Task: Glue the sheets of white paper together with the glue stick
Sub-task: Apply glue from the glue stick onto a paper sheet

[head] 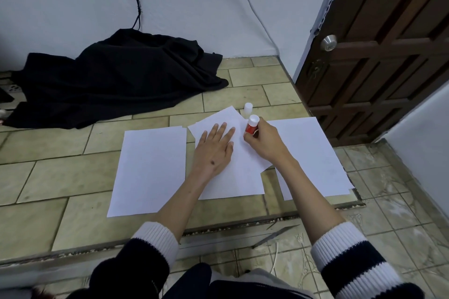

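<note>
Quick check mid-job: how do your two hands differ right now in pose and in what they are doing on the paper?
The left hand lies flat, fingers straight, pressing on the middle sheets; the right hand has its fingers curled round the glue stick. The left hand holds nothing; the right holds the stick upright, its white end up. The left sits nearer the left sheet, the right nearer the right sheets. Both are over the middle sheets.

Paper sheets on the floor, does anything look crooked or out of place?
Yes. Under the flat left hand, the middle sheets lie askew, corners fanned apart, unlike the squared left sheet. The glue cap stands loose beyond them while the right hand grips the glue stick.
</note>
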